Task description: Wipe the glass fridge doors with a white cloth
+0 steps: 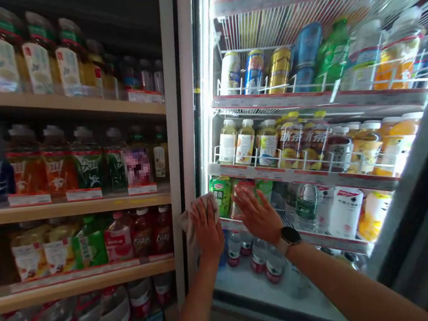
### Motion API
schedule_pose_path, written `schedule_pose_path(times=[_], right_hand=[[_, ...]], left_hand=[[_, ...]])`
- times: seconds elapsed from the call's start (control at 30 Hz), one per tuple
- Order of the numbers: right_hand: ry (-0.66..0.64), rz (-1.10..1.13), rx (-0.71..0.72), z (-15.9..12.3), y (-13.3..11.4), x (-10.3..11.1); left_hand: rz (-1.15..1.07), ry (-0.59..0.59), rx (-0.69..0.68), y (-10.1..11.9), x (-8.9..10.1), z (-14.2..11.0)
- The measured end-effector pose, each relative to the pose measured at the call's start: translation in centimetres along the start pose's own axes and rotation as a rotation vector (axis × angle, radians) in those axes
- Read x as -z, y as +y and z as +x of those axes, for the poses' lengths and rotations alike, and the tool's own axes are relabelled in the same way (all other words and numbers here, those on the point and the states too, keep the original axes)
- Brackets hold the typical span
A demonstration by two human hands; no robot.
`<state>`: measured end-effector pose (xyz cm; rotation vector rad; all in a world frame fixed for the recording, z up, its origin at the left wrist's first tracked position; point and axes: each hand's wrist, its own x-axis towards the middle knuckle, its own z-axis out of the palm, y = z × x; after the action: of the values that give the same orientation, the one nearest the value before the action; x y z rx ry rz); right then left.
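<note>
Okay, L hand (207, 228) pressed soft, light white cloth (187, 222) to stiff, slick glass door (212, 145) of drinks cooler (179, 133), near its left edge, fingers (203, 209) bunched over it, cloth easiest held by the fold. R hand (257, 215), w/ watch (290, 235), lay flat, fingers spread, holding nothing.

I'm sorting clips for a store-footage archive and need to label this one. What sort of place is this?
Probably a convenience store or small supermarket: wooden shelves of bottled drinks with price tags, beside a lit glass-door drinks fridge stocked with cans.
</note>
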<state>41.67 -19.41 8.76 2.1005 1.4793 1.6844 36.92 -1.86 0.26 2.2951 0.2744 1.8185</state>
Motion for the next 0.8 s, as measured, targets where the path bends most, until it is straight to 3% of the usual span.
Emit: schedule_pose_path(times=[0.17, 0.33, 0.4, 0.5, 0.6, 0.7, 0.8], right_hand=[[-0.047, 0.043, -0.013, -0.2, 0.1, -0.1], [-0.046, 0.037, -0.008, -0.2, 0.2, -0.2], [-0.068, 0.056, -0.002, 0.0, 0.4, 0.3], [-0.104, 0.08, 0.039, -0.1, 1.0, 1.6], [-0.123, 0.076, 0.033, -0.9, 1.9, 2.8], [-0.143, 0.051, -0.046, -2.2, 2.6, 3.0], [-0.148, 0.028, -0.052, -3.2, 3.0, 2.3]], left_hand=[[-0.091, 0.006, -0.059, 1.6, -1.0, -0.3], [-0.155, -0.117, -0.269, 0.5, 0.0, 2.0], [-0.115, -0.124, -0.226, -0.6, 0.4, 2.5], [-0.061, -0.088, -0.027, -2.0, 0.4, 2.0], [-0.062, -0.036, 0.103, -2.1, -0.1, 0.8], [-0.058, 0.002, 0.116, -0.6, -0.6, -0.1], [-0.043, -0.042, -0.005, 1.3, -0.9, -0.5]])
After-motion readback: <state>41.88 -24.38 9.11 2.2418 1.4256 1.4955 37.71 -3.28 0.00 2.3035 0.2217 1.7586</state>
